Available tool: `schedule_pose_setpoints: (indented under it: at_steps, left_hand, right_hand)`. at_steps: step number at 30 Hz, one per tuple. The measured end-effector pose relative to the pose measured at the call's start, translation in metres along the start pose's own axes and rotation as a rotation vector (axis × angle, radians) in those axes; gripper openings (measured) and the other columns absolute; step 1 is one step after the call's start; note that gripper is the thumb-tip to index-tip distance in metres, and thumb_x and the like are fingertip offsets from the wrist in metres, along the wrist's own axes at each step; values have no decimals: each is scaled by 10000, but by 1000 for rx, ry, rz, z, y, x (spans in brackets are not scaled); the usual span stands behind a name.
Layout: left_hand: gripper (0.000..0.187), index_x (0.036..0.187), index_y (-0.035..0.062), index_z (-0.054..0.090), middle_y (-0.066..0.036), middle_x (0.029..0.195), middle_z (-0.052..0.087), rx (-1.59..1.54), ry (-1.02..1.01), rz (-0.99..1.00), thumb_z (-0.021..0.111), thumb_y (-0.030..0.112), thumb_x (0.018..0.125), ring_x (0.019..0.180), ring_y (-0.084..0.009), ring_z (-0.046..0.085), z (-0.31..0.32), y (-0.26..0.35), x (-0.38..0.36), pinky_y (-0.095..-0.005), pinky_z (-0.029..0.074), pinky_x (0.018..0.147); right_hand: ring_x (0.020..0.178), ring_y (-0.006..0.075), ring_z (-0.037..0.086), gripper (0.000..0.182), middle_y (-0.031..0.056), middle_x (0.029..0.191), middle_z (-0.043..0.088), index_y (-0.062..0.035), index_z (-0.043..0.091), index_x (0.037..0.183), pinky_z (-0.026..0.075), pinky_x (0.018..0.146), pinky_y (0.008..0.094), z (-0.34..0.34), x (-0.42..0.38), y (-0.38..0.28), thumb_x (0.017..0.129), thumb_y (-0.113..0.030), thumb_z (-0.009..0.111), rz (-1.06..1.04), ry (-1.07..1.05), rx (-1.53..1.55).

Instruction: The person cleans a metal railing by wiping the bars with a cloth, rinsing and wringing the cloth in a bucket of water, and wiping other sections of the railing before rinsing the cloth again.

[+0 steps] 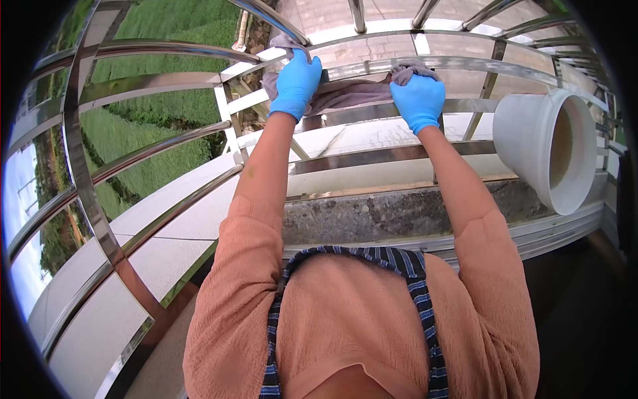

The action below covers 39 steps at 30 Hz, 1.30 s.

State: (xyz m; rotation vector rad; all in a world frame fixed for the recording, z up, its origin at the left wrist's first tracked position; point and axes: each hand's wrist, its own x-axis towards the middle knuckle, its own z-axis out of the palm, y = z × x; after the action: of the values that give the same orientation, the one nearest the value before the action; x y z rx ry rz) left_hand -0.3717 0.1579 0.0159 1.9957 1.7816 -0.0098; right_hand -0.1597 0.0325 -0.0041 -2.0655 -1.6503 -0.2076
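Observation:
Both my hands wear blue gloves and are stretched out to a shiny metal railing. A greyish-purple cloth hangs between them along the bars. My left hand is closed on one end of it near the corner post, with some cloth showing above and beside the fingers. On the right, my right hand is closed round a bunched part of the same cloth, against an upper bar. The undersides of both hands are hidden.
A white plastic bucket is tipped sideways at the right, its mouth toward me. Below the bars runs a stained stone ledge with a metal window track. Green hedges and paving lie beyond the railing.

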Motion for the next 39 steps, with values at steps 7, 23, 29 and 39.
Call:
schedule_pose_setpoints:
  at_steps: [7, 23, 29, 39]
  left_hand:
    - [290, 1122, 215, 539, -164, 938, 668, 229, -82, 150, 463, 361, 884, 874, -353, 641, -22, -21, -6, -465, 490, 779]
    - [448, 1306, 305, 474, -134, 1003, 673, 116, 1, 201, 482, 379, 865, 908, -359, 642, -7, -38, 0, -444, 499, 802]
    - [633, 1447, 319, 304, -121, 1095, 665, 56, -3, 29, 495, 426, 853, 971, -346, 638, -12, -27, 6, -432, 466, 873]
    - [598, 1423, 273, 286, -79, 1050, 674, 267, -14, 129, 500, 372, 873, 936, -341, 641, -9, -24, 3, -442, 491, 821]
  right_hand:
    - [488, 281, 572, 241, 89, 518, 578, -148, 590, 522, 458, 520, 392, 4, -2, 4, 708, -288, 652, -15, -45, -39]
    - [511, 279, 590, 227, 104, 556, 604, -140, 622, 547, 462, 529, 385, -6, 3, -2, 709, -297, 652, 21, -51, 27]
    - [518, 282, 594, 230, 105, 560, 606, -141, 619, 547, 461, 531, 388, -8, 3, -3, 712, -301, 640, 69, -134, 7]
    - [525, 285, 597, 226, 110, 573, 614, -136, 641, 570, 485, 566, 389, -14, 4, -7, 712, -311, 648, 61, -99, 42]
